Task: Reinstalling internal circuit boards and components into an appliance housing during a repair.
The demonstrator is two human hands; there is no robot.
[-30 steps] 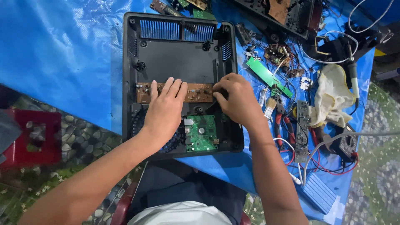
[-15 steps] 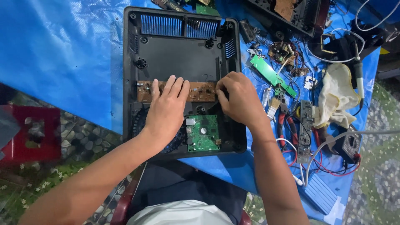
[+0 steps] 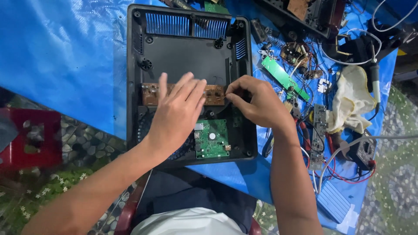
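A black plastic device case (image 3: pixel 135 65) lies open on a blue sheet, with vent slots along its far wall. Across its middle sits a long brown circuit board (image 3: pixel 150 94). My left hand (image 3: pixel 176 115) lies flat on that board, fingers spread and pointing away from me. My right hand (image 3: pixel 254 102) pinches at the board's right end, fingertips together; what they hold is too small to tell. A small green circuit board (image 3: pixel 212 138) sits in the case's near part, just below both hands.
A blue tarp (image 3: pixel 61 56) covers the table. To the right lie a long green board (image 3: pixel 283 77), a white cloth (image 3: pixel 350 102), a soldering iron (image 3: pixel 375 80), red and white wires (image 3: pixel 344 172), and loose parts. A red stool (image 3: pixel 28 139) stands at left.
The view has shifted slightly. My left hand's fingers have lifted and spread a little over the brown board. My right hand has stayed at the board's right end.
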